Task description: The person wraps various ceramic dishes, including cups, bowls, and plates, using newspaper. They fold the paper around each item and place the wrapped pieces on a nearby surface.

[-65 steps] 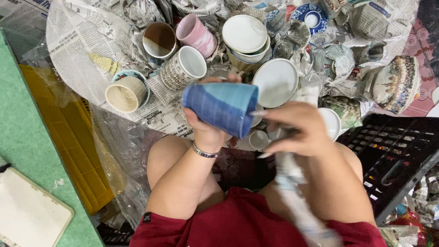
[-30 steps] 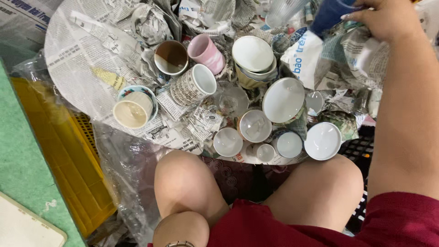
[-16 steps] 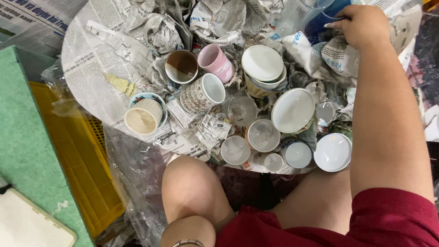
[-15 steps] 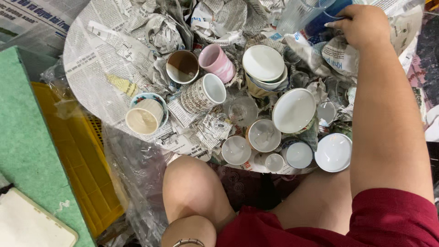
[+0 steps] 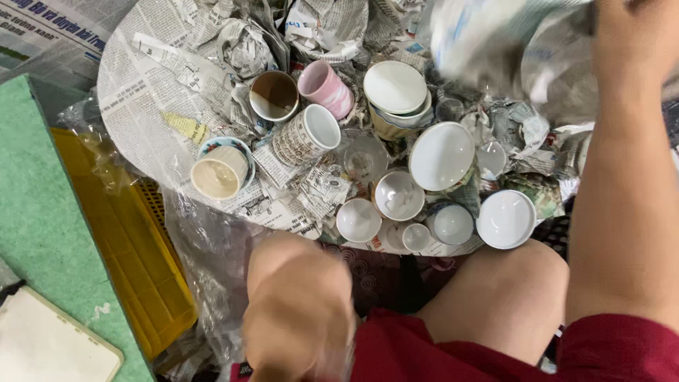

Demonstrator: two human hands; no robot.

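Newspaper-covered desk (image 5: 141, 106) crowded with cups and bowls, my right hand (image 5: 629, 35) at one o'clock clamped on a blurred newspaper-wrapped bundle (image 5: 495, 42), my left hand (image 5: 300, 318) at six o'clock, blurred, grip unclear, pink cup (image 5: 327, 86) at twelve.

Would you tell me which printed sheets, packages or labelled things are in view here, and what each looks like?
Newspaper sheets: spread under the cups, grey-white with dark print.
Printed mug: centre, on its side, white with dark lettering.
Wrapped bundle: top right at the right hand, blurred, white and blue.
White pad: bottom left, rounded corners.
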